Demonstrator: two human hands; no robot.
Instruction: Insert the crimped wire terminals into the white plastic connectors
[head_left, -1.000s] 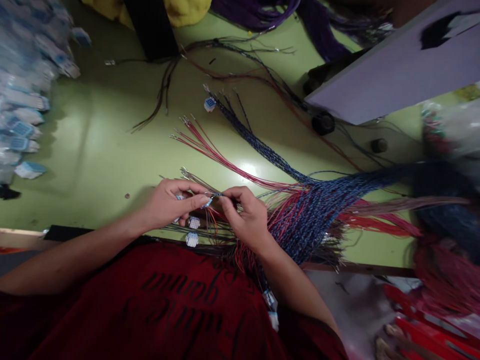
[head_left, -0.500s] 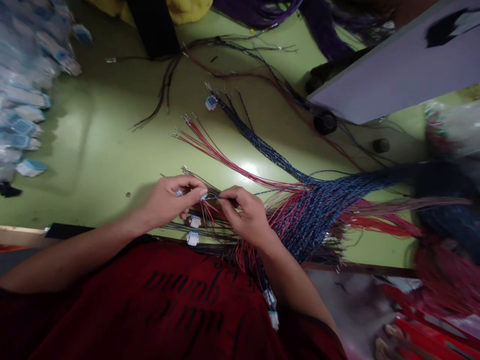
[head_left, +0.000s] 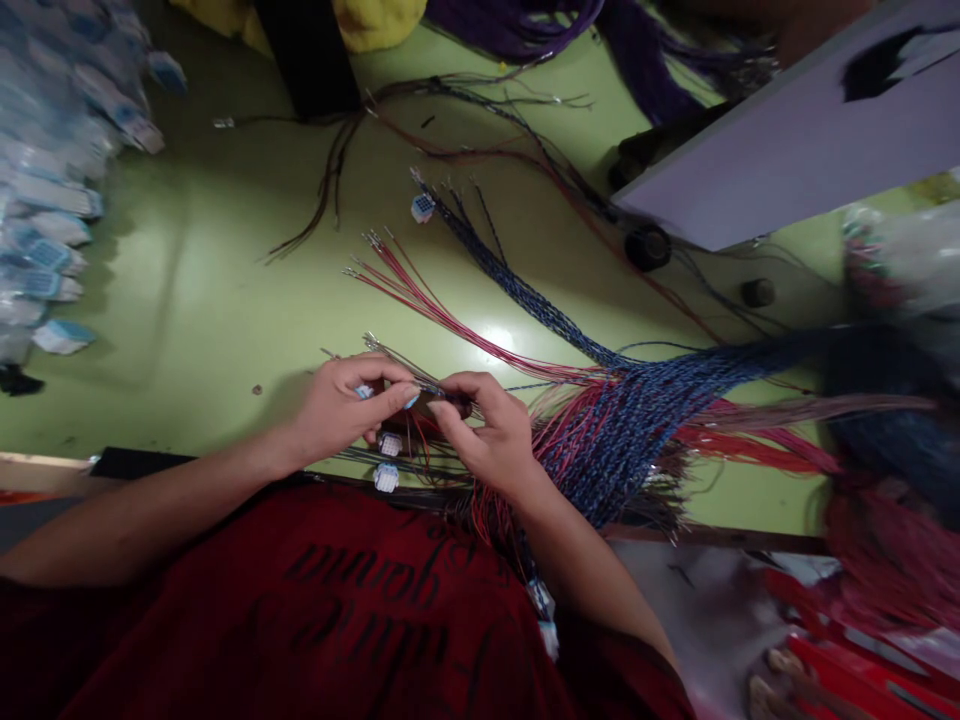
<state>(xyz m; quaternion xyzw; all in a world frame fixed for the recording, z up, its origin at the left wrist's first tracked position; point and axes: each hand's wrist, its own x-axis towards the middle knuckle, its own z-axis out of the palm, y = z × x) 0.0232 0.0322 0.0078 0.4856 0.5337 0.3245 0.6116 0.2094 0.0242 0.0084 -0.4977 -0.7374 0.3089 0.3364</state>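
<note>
The small blue-and-white plastic connector [head_left: 412, 400], from which all places here are reckoned, sits at the tips of your left hand [head_left: 341, 405], pinched between thumb and index finger; this hold presumably steadies it and leaves its right side free. Just left of the connector, a second blue plastic piece [head_left: 364, 391] shows among your curled fingers, mostly hidden. Just right of the connector is your right hand [head_left: 491, 428], thumb and index finger close together about thin dark wires [head_left: 429, 388]; whether they press on one cannot be told. Nearer your body than the connector lies a white gridded plastic block [head_left: 389, 444], and nearer again a matching white block [head_left: 386, 477]. Beyond the connector, slender red wires [head_left: 450, 320] fan out with metal-tipped ends to the left; well to its right spreads a thick sheaf of blue-and-black twisted wires [head_left: 630, 410], one strand group reaching up beyond it. This layout probably keeps the ends sorted by colour and within your reach. Far left of the connector, a heap of blue-and-white plastic pieces [head_left: 49, 255] covers part of the green tabletop [head_left: 217, 280].
</note>
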